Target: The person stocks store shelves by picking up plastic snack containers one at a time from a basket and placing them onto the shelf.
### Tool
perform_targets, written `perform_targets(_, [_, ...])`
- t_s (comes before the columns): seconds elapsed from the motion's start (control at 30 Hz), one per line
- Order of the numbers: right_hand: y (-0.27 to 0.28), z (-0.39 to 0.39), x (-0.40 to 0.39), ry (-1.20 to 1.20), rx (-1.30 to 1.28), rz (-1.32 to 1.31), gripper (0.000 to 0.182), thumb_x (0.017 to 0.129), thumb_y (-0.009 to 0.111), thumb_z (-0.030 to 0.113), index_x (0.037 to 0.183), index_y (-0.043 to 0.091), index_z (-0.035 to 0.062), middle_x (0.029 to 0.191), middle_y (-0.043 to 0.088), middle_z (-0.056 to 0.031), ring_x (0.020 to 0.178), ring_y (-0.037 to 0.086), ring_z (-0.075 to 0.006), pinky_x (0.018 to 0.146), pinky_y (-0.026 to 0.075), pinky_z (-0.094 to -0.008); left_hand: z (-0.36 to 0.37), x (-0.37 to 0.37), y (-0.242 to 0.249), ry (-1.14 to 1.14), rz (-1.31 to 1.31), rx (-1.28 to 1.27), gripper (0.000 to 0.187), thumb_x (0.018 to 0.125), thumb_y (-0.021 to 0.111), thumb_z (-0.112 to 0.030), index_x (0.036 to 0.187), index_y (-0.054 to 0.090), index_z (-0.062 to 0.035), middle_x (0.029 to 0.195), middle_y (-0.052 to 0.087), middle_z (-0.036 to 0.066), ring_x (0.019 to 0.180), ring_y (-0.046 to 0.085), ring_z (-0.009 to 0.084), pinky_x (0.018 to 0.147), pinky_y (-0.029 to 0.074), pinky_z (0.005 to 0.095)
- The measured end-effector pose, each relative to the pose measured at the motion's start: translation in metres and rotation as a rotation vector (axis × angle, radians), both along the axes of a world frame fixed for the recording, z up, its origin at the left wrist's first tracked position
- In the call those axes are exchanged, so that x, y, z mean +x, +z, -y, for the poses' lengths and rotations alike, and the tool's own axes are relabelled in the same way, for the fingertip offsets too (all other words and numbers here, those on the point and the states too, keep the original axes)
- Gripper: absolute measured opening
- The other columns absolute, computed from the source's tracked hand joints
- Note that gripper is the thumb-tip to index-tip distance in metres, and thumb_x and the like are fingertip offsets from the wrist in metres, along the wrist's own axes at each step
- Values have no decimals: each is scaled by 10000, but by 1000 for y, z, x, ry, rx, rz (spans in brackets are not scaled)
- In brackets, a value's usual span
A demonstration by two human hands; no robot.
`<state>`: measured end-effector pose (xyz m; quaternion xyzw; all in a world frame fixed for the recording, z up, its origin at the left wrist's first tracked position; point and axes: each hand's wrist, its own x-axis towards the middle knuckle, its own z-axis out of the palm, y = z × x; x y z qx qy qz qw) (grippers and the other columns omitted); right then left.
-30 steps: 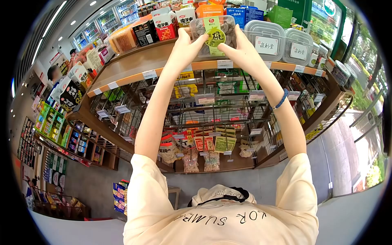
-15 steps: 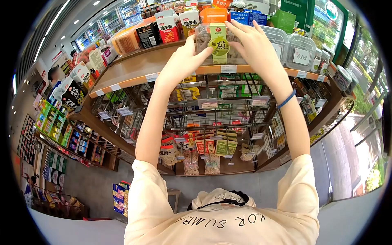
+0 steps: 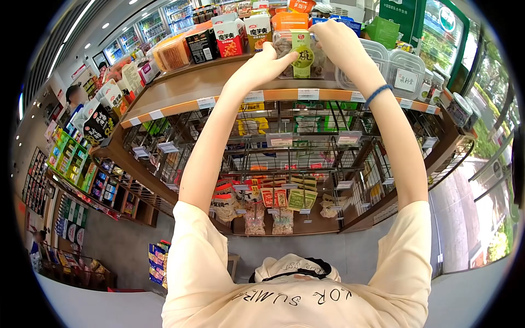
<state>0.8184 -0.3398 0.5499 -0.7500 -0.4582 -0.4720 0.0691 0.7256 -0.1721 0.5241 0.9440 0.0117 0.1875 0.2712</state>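
Note:
On the top shelf stands a clear plastic box of dark brown pieces (image 3: pixel 319 66), with a green and white paper band (image 3: pixel 301 38) down its front. My left hand (image 3: pixel 269 66) is closed on the box's left side, its thumb lying across the round green label and its fingers mostly hidden. At the upper right corner of the same box is my right hand (image 3: pixel 342 42), its fingers bent and pointing away from me. Their tips are hidden, so what they grip cannot be made out. An orange package (image 3: pixel 290 22) stands just behind the box.
Left of the box stand snack cartons (image 3: pixel 228 37) and packaged bread (image 3: pixel 170 53). Lidded clear tubs (image 3: pixel 406 71) and small jars (image 3: pixel 426 87) stand to the right. Price tags (image 3: pixel 308 94) line the shelf edge (image 3: pixel 180 112). Snack bags (image 3: pixel 273 199) hang below.
The box has shifted slightly right and back on the shelf. My right hand has gone from outstretched fingers with thumb on the box to bent fingers at its upper corner.

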Motion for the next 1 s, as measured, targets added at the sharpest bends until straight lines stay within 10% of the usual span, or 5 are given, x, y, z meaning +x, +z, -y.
perform_targets(0.27, [12, -23, 19, -170, -112, 53, 90, 670, 607, 1, 758, 589, 8, 763, 598, -147, 771, 614, -293, 653, 511, -347, -9, 38, -1, -58, 3, -35, 942, 761, 492, -503, 1203, 137, 249, 1059, 503, 360, 1071, 509, 359, 893, 405, 354])
perform_targets(0.53, [18, -34, 49, -206, -223, 88, 91, 665, 608, -5, 754, 604, 16, 786, 613, -139, 777, 621, -268, 658, 519, -327, -9, 72, 5, 28, -98, -214, 813, 721, 612, -408, 1218, 259, 130, 1020, 544, 191, 936, 542, 190, 764, 453, 261])
perform_targets(1.0, [17, -45, 50, -241, -220, 57, 129, 621, 653, 2, 743, 624, 30, 776, 622, -128, 770, 626, -267, 654, 522, -333, -22, 98, -5, 75, -69, -195, 786, 678, 663, -342, 1211, 287, 97, 1078, 516, 154, 928, 525, 183, 745, 461, 279])
